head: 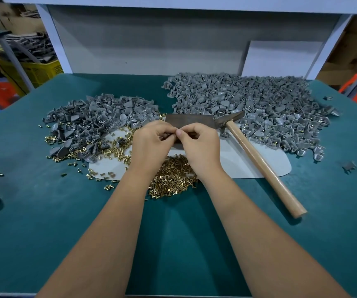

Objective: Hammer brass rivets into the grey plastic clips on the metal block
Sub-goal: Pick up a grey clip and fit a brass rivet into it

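Both hands over metal block (189, 121): left hand (151, 143) and right hand (199, 145) pinched together on something tiny, probably rivet into clip, can't tell. Brass rivets (171, 179) piled close below, hammer (257, 155) parked rightward for quick grab.

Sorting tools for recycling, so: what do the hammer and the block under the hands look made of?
Hammer: pale wooden handle with visible grain, dull grey metal head. Metal block: dark, matte brownish-grey, probably steel with tarnish or rust; the exact metal cannot be told.
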### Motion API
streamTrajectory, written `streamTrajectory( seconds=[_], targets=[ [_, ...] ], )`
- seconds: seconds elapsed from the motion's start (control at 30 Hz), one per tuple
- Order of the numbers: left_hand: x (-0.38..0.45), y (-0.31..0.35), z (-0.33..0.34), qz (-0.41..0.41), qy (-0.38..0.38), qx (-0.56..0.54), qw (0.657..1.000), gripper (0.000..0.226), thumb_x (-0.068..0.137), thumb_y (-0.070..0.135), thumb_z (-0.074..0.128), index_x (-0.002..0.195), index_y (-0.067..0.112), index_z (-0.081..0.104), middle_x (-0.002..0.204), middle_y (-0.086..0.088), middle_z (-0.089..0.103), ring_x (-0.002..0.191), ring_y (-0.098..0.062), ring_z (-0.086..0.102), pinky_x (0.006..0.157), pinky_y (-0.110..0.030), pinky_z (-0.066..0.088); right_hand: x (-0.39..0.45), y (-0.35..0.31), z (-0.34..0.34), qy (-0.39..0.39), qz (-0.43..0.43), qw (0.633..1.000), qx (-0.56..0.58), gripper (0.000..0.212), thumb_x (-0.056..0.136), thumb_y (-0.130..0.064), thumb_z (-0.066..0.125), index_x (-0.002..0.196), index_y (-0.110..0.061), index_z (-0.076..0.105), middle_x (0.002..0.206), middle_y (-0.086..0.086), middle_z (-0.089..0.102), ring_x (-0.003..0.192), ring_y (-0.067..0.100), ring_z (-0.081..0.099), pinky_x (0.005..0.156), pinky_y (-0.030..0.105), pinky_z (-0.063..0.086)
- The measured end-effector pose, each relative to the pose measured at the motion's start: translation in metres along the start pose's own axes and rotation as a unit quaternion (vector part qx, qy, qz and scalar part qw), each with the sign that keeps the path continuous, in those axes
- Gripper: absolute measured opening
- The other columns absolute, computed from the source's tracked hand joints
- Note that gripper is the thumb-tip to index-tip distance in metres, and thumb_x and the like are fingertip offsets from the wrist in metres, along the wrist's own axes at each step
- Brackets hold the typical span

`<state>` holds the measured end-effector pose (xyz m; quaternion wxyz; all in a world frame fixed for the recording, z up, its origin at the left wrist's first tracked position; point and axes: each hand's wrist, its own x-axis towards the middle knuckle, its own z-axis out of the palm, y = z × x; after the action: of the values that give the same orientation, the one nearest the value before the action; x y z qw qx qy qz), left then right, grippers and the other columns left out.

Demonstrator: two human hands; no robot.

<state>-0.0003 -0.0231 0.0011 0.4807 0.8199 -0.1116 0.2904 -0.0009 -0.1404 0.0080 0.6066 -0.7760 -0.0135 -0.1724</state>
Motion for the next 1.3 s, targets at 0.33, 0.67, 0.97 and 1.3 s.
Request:
streamTrajectory(
  seconds=[0.33, 0.67, 0.97, 1.3],
  targets=[
    [0.0086, 0.0041, -0.0056, -0.154, -0.033, -0.211, 0.965, 0.027, 0.083, -0.002, 0.074, 0.095, 0.022, 0.072, 0.087, 0.011, 0.074, 0.084, -0.005, 0.071, 0.074, -0.015, 0.054, 0.0064, -0.0002, -0.0085, 0.042, -0.003, 0.999, 0.034, 0.019, 0.073, -0.001, 0.061, 0.074, -0.02, 0.055, 0.07, -0.006, 0.055, 0.058, -0.003, 0.047, 0.054, 0.008, 0.038],
    [0.0084, 0.0039, -0.006, -0.17, -0.046, -0.236, 0.956, 0.027, 0.085, -0.008, 0.068, 0.089, 0.019, 0.072, 0.089, 0.0, 0.074, 0.081, -0.009, 0.071, 0.073, -0.018, 0.055, 0.0095, 0.002, -0.0092, 0.053, -0.027, 0.998, 0.011, 0.028, 0.083, -0.002, 0.063, 0.077, -0.029, 0.065, 0.076, -0.015, 0.064, 0.073, -0.007, 0.058, 0.064, 0.005, 0.043],
    [0.0074, 0.0032, -0.0055, -0.19, -0.058, -0.201, 0.959, 0.025, 0.087, -0.003, 0.068, 0.095, 0.021, 0.072, 0.092, 0.001, 0.074, 0.083, -0.004, 0.07, 0.077, -0.016, 0.054, 0.007, -0.0009, -0.0088, 0.06, -0.026, 0.998, 0.013, 0.02, 0.086, -0.01, 0.067, 0.088, -0.029, 0.073, 0.092, -0.008, 0.069, 0.087, 0.0, 0.062, 0.076, 0.012, 0.048],
    [0.0074, 0.0052, -0.0053, -0.196, -0.08, -0.212, 0.954, 0.017, 0.089, -0.005, 0.065, 0.104, 0.002, 0.069, 0.099, -0.014, 0.072, 0.088, -0.015, 0.072, 0.08, -0.021, 0.057, 0.0058, -0.0002, -0.0059, 0.003, -0.017, 1.0, 0.02, 0.023, 0.083, -0.005, 0.069, 0.077, -0.027, 0.071, 0.078, -0.008, 0.07, 0.076, 0.004, 0.065, 0.069, 0.013, 0.05]
  ],
)
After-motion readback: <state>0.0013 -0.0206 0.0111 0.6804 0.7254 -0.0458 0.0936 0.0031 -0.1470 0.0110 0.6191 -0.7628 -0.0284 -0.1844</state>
